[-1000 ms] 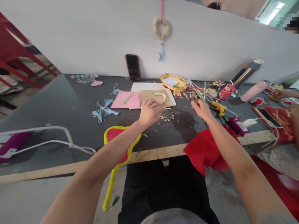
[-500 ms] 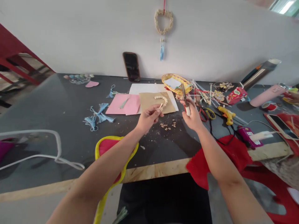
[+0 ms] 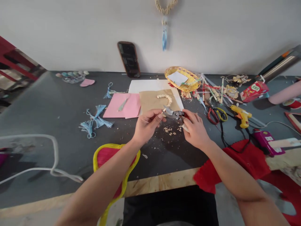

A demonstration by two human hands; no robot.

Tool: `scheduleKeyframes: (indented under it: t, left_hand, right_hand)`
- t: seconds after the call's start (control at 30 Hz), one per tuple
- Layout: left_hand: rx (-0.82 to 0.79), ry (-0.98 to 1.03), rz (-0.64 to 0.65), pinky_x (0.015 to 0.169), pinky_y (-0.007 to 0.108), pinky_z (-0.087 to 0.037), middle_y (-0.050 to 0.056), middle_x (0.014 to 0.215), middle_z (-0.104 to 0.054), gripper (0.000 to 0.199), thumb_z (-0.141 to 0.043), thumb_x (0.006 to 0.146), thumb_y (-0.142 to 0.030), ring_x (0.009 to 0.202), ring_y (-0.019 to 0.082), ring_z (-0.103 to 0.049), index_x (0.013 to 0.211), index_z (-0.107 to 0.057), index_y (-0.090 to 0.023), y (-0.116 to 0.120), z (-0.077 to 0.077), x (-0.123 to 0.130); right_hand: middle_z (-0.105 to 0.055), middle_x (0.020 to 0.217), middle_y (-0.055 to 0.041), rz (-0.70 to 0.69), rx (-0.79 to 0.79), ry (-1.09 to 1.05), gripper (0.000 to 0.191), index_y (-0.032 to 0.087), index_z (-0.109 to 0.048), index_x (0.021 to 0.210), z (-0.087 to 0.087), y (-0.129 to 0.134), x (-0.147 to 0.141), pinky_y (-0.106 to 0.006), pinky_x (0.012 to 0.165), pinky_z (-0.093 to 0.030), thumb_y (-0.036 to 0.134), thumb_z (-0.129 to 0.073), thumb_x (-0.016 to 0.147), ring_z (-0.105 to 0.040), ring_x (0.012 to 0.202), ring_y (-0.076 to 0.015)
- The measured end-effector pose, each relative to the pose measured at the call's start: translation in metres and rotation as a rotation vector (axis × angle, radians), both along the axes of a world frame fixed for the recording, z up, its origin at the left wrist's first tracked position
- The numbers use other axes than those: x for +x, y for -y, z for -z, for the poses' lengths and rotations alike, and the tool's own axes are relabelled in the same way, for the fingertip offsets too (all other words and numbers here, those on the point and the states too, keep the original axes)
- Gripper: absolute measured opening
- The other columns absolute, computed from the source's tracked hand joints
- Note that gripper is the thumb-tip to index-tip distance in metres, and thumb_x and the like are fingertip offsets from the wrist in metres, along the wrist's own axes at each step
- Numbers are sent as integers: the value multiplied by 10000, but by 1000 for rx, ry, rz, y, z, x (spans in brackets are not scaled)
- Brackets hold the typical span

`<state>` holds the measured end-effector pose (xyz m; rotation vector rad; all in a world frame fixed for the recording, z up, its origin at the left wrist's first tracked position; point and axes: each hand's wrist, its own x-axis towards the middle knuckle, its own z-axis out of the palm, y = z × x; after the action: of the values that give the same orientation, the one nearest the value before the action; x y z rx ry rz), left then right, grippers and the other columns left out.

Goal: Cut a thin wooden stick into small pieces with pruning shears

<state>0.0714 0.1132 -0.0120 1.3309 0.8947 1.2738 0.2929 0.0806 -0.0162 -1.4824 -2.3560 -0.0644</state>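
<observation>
Between the fingertips of my left hand [image 3: 149, 124] is a short pale wooden stick [image 3: 164, 111], mostly covered by the fingers. My right hand [image 3: 195, 128] grips a pair of pruning shears [image 3: 175, 114] by the handles, and the blades reach left to the stick. Just behind, on brown paper [image 3: 150, 97], lies a curved row of small pale wooden pieces [image 3: 167, 98]. Several cut bits of stick [image 3: 169, 130] are scattered on the dark tabletop below my hands.
Pink paper [image 3: 115, 106] and blue tassels [image 3: 96, 117] lie to the left. A phone [image 3: 129, 59] leans on the wall. Rightward are a yellow basket [image 3: 196, 84], scissors [image 3: 217, 114], a yellow glue gun [image 3: 242, 116] with its cable, and red cloth [image 3: 249, 157].
My right hand has brought the shears down and left, from upright to nearly level, with the blades now at the stick in my left hand. The camera view has tilted down slightly.
</observation>
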Motion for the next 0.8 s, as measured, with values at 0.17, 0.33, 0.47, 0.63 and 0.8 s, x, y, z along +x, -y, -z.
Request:
scheduleKeyframes:
  t: [0.17, 0.33, 0.47, 0.63, 0.8]
  left_hand:
    - [85, -120, 21, 515, 209, -402, 17, 737, -675, 187, -632, 890, -357, 555, 81, -489, 831, -693, -191, 3, 3, 1]
    - [111, -186, 13, 519, 209, -410, 16, 739, -682, 206, -611, 901, -358, 546, 81, -495, 798, -662, -187, 3, 3, 2]
    - [101, -200, -4, 505, 205, -408, 19, 728, -692, 213, -617, 892, -374, 530, 81, -490, 813, -661, -181, 3, 4, 3]
    - [85, -178, 0, 515, 198, -409, 9, 711, -689, 192, -620, 890, -355, 532, 76, -487, 811, -652, -183, 3, 5, 4]
    - [96, -165, 5, 500, 207, -397, 18, 720, -686, 206, -630, 884, -355, 523, 78, -475, 772, -646, -183, 2, 4, 4]
  right_hand:
    - [-430, 1452, -115, 5, 31, 19, 374, 211, -555, 1146, 0, 1, 0, -523, 987, -395, 104, -509, 790, -451, 1217, -332]
    - [-450, 1441, -117, 12, 57, 30, 328, 209, -564, 1150, -1, 0, 0, -503, 960, -413, 146, -525, 830, -456, 1207, -333]
    - [-443, 1449, -112, 9, 48, 27, 308, 227, -563, 1172, -1, -1, 1, -513, 939, -419, 187, -509, 872, -453, 1205, -338]
    - [-450, 1442, -115, 19, 65, 52, 297, 215, -559, 1178, 0, -2, 1, -496, 937, -422, 198, -514, 885, -452, 1208, -332]
    - [-486, 1401, -126, 8, 44, 37, 256, 215, -564, 1111, 2, -3, 1, -476, 876, -443, 179, -521, 862, -490, 1160, -332]
